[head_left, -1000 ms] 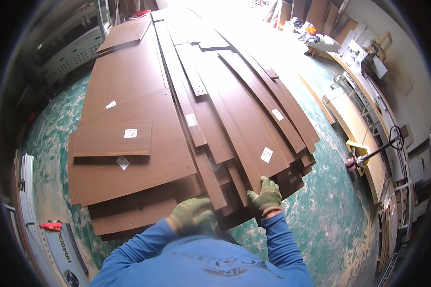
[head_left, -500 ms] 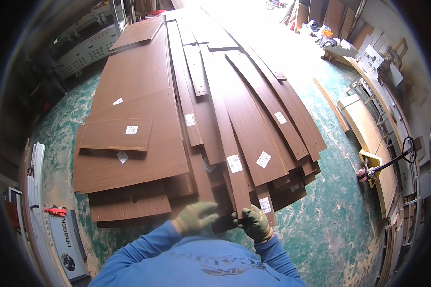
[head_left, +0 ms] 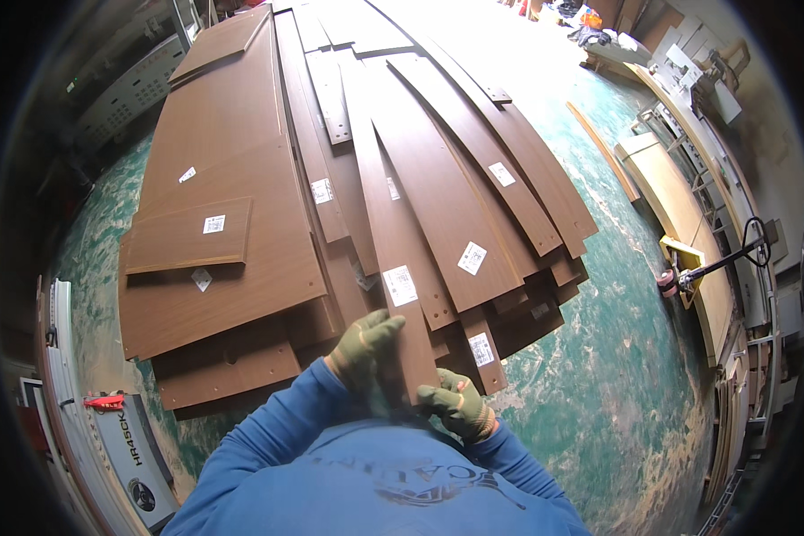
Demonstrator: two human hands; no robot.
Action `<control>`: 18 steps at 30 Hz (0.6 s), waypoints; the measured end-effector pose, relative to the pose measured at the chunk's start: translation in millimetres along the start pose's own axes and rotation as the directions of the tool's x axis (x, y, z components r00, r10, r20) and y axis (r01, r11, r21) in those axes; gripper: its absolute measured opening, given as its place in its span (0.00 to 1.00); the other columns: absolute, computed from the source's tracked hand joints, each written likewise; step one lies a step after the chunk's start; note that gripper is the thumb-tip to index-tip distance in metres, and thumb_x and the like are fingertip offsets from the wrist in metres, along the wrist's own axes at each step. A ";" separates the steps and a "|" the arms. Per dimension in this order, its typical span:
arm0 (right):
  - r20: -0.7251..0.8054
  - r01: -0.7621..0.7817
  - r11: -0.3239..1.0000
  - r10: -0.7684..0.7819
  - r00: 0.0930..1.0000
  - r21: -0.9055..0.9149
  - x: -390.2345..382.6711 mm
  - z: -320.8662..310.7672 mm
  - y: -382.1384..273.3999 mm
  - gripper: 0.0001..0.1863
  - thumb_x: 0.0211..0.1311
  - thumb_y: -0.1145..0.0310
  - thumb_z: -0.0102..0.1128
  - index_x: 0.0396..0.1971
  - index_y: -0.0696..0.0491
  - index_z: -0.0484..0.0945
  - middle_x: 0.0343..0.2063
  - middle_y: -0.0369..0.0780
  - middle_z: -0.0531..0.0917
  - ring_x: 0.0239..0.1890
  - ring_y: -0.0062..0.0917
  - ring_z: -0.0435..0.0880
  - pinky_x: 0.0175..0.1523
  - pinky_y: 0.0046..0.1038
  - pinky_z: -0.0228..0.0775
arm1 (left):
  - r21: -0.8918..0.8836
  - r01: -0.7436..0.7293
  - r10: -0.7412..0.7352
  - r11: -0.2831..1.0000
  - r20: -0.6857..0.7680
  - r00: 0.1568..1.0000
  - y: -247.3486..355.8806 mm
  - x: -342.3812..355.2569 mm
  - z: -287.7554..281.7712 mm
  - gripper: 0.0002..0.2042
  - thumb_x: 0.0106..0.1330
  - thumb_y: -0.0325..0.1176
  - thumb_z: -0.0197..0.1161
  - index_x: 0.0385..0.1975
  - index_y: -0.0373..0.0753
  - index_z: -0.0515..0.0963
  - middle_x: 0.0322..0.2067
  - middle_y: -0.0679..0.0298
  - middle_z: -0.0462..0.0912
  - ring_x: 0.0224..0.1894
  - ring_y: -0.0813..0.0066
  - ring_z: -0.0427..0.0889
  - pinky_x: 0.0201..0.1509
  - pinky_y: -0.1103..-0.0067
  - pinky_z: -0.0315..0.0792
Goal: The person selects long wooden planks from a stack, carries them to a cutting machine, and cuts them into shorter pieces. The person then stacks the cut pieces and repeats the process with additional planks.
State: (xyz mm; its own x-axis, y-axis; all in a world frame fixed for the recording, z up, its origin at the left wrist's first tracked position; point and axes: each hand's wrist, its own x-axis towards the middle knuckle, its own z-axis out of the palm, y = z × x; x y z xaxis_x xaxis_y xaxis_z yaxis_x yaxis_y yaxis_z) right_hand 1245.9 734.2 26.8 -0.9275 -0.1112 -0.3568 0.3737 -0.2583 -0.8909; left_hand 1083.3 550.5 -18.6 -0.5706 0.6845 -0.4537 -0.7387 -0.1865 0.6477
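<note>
A long narrow brown board with a white label sticks out toward me from the top of a wide pile of brown boards. My left hand, in a green work glove, is closed on its left edge just below the label. At the board's near end my right hand, gloved the same, pinches the right corner; part of its fingers is hidden under the board. Beside it lie a wider labelled board and a drilled board end with a label. A small rectangular panel rests on a large panel at the left.
Green, dusty floor surrounds the pile. To the right stand a yellow-and-black pallet jack and a stack of pale boards. A grey box with a red item on it is at the lower left, a perforated machine behind.
The narrow board has been drawn toward me, its near end now closer to my body. My left hand has moved onto its left edge. The right hand keeps hold of the end.
</note>
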 end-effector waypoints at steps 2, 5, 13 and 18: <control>-0.004 -0.129 0.971 0.132 0.991 0.202 -2.5 1.9 1.0 0.15 0.71 0.66 0.69 0.50 0.60 0.82 0.41 0.37 0.86 0.39 0.20 0.85 0.44 0.24 0.80 | -0.146 -0.040 0.049 0.989 0.053 0.997 2.8 11.5 -0.4 0.15 0.77 0.32 0.62 0.58 0.32 0.78 0.50 0.61 0.87 0.48 0.71 0.88 0.55 0.71 0.84; -0.046 -0.110 0.988 0.115 0.992 0.106 -7.3 0.4 -0.4 0.19 0.71 0.65 0.70 0.54 0.60 0.81 0.42 0.36 0.87 0.40 0.17 0.84 0.47 0.22 0.78 | -0.041 -0.060 0.059 0.997 -0.023 0.998 0.6 23.3 6.8 0.13 0.76 0.30 0.64 0.55 0.32 0.80 0.46 0.57 0.88 0.47 0.67 0.89 0.54 0.70 0.85; -0.138 -0.033 0.531 -0.158 0.978 -0.847 -4.2 -15.9 -36.9 0.61 0.53 0.48 0.80 0.75 0.68 0.54 0.66 0.63 0.73 0.70 0.51 0.75 0.73 0.40 0.67 | 0.185 0.048 -0.067 0.981 0.095 0.993 -13.4 29.6 42.4 0.14 0.73 0.35 0.71 0.53 0.36 0.81 0.44 0.66 0.87 0.41 0.82 0.84 0.42 0.82 0.81; -0.296 -0.219 0.446 -0.109 0.949 -0.868 5.0 -19.6 -27.9 0.59 0.52 0.48 0.78 0.75 0.67 0.56 0.67 0.63 0.72 0.69 0.54 0.75 0.72 0.42 0.69 | 0.469 0.009 -0.079 0.883 0.131 0.988 -13.6 28.9 41.8 0.26 0.68 0.43 0.76 0.57 0.30 0.79 0.47 0.61 0.87 0.48 0.78 0.82 0.51 0.75 0.79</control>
State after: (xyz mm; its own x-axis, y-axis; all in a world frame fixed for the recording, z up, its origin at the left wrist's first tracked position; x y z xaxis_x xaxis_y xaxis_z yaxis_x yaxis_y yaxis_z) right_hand 1230.7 759.6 44.4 -0.9230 0.2068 -0.3245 0.3642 0.7420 -0.5629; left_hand 1091.9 602.2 -15.0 -0.4586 0.7832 -0.4198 -0.4888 0.1721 0.8552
